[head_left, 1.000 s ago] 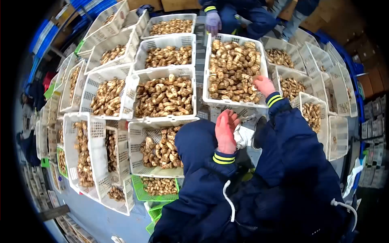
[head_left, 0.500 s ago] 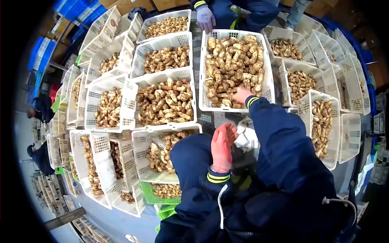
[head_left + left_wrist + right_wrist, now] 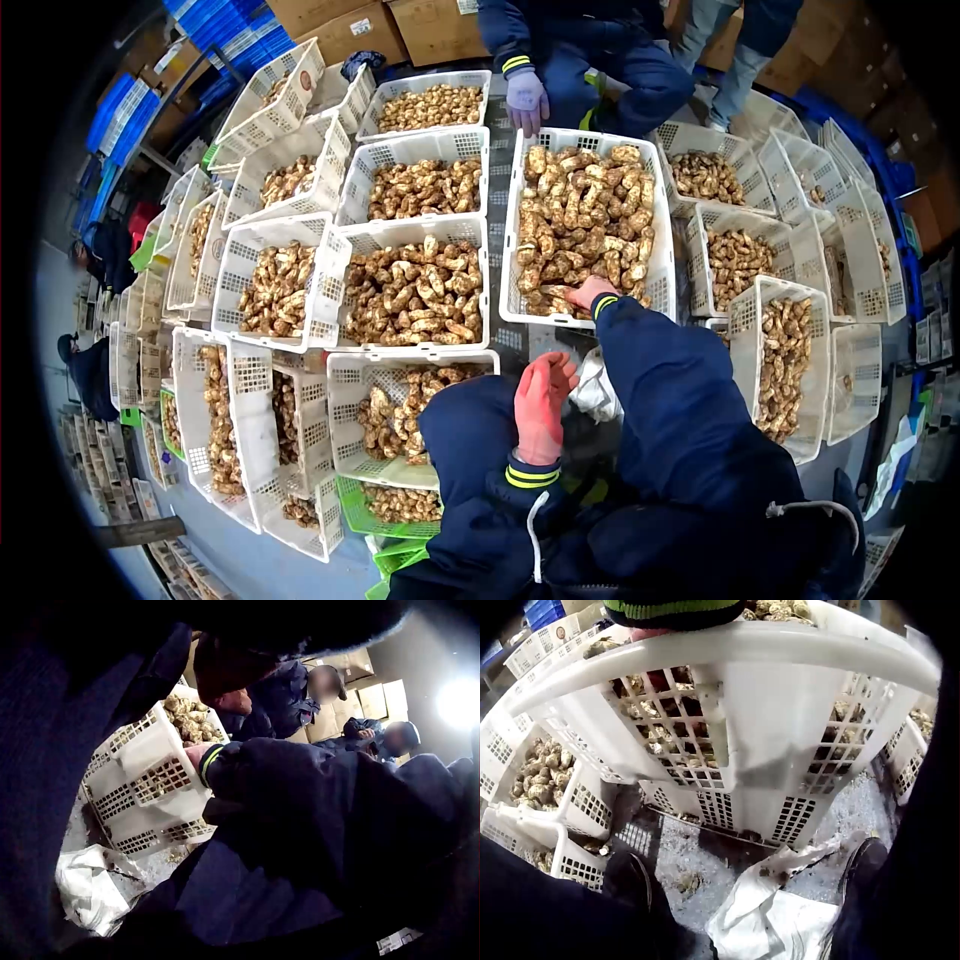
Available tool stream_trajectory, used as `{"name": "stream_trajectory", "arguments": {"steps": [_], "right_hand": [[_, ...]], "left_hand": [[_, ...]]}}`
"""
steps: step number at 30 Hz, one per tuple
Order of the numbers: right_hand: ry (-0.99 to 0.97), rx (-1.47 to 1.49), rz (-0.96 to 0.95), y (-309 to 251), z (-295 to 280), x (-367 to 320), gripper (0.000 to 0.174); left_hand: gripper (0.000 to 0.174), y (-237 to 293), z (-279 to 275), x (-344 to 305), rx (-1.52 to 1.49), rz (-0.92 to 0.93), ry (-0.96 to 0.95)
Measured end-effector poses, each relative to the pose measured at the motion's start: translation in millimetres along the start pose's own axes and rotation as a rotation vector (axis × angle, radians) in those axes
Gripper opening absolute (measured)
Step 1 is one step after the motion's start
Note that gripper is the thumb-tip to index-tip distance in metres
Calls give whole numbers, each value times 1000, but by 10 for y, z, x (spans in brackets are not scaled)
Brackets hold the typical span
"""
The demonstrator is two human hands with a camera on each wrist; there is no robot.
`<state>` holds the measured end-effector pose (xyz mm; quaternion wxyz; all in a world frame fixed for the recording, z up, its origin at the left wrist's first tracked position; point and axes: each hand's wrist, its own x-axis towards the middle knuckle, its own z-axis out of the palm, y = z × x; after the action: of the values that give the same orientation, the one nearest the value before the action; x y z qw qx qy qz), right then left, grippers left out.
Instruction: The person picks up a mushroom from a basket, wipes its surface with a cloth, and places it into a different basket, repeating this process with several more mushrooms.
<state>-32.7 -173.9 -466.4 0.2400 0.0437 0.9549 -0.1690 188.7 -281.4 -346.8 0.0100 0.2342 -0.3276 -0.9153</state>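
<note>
In the head view, my right hand (image 3: 590,291) reaches over the near rim of a white plastic crate (image 3: 508,262). Its fingers are down among knobbly brown-and-cream mushrooms (image 3: 585,215) heaped inside. Whether they pinch one, I cannot tell. The right wrist view shows this crate's near wall (image 3: 769,720) from below, with the cuff (image 3: 676,613) over its rim. Nearer my body, my left hand (image 3: 542,405) is raised in front of the crate, fingers loosely bent, nothing visible in them.
White crates of mushrooms stand in rows left (image 3: 338,318) and right (image 3: 690,250). Beyond the main crate sits another person, a gloved hand (image 3: 527,103) at its far rim. A crumpled white bag (image 3: 750,915) lies on the floor between my shoes (image 3: 866,874).
My right hand has moved from the crate's right side down and left to its near edge, in among the mushrooms. The left hand stays near my body. The head view has shifted.
</note>
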Motion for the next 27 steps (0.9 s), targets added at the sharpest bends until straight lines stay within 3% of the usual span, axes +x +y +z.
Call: {"name": "stream_trajectory", "arguments": {"steps": [4,6,10,12,14,16,18,22,24,27], "right_hand": [[-66,-1,-54,76,-34,-13,55],[159,-122,-119,54,-156,-54,57],[142,45,-296,-9,-976,-757,48],[267,130,-491,215,-1070,-857,46],[349,65,-709,342,-1349,-1274,42],[428,-9,-809,422,-1501,-1677,43],[389,-50,-861,480,-1568,-1986,45],[313,21,-1046,543,-1421,-2167,44],[302,138,-1060,599,-1345,-2168,42],[325,602,-640,673,-1231,-2080,32]], "left_hand": [[39,-9,-29,36,-14,9,-15],[39,-32,-52,57,-34,7,-36],[41,-53,26,52,58,36,-1],[44,-139,31,73,99,104,15],[46,-201,26,113,94,67,-29],[46,-214,142,110,117,-74,-171],[43,-239,317,74,273,-124,-228],[32,-283,457,7,255,-265,-330],[30,-279,419,39,333,-254,-309],[33,-241,403,60,305,-236,-269]]}}
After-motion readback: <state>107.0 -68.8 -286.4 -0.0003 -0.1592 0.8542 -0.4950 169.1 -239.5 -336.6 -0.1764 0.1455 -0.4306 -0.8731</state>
